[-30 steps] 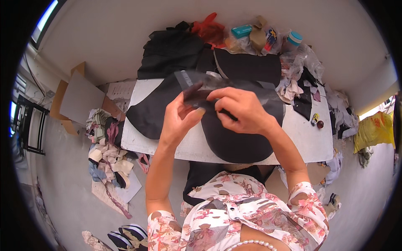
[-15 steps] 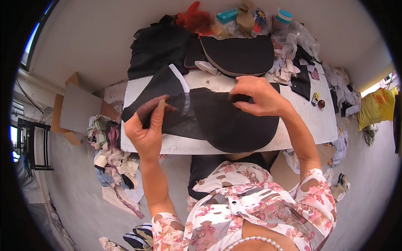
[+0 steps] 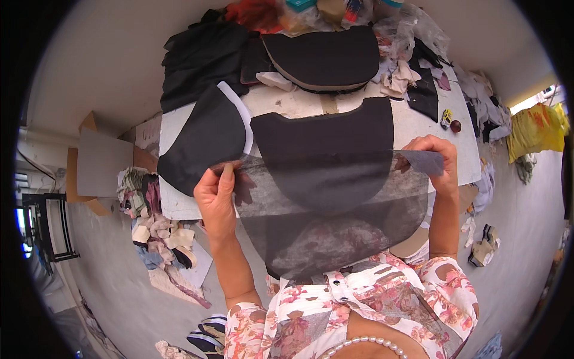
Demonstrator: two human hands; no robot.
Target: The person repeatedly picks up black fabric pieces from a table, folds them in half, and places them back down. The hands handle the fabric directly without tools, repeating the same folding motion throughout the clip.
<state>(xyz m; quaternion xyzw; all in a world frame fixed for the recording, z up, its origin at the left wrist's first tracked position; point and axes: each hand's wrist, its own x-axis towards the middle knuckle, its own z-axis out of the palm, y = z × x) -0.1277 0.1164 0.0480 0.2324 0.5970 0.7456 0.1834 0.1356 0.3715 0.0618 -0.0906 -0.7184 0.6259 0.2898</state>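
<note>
A sheer black fabric piece [image 3: 412, 215] is stretched between my hands, hanging over the table's front edge towards my lap. Its upper left corner is pinched in my left hand [image 3: 216, 194]. My right hand [image 3: 441, 160] grips the upper right corner, where a bit of the cloth folds over the fingers. Beneath the sheer piece, and partly seen through it, an opaque black fabric piece [image 3: 329, 128] with a scooped far edge lies flat on the white table [image 3: 179, 203]. Beside it, left of centre, rests another black piece [image 3: 200, 140] with a white strip [image 3: 239, 110] along one edge.
Behind lie a stack of black half-round pieces [image 3: 329, 57] and a folded black cloth pile [image 3: 203, 57]. Plastic bags [image 3: 412, 36] and scraps [image 3: 399, 78] crowd the back right, near a small dark ball [image 3: 455, 126]. Fabric scraps [image 3: 140, 188] and a cardboard box [image 3: 110, 167] stand left.
My right hand has moved right and nearer to me, spreading the sheer fabric taut. My left hand has shifted slightly right and nearer. The opaque black piece beneath now shows more fully.
</note>
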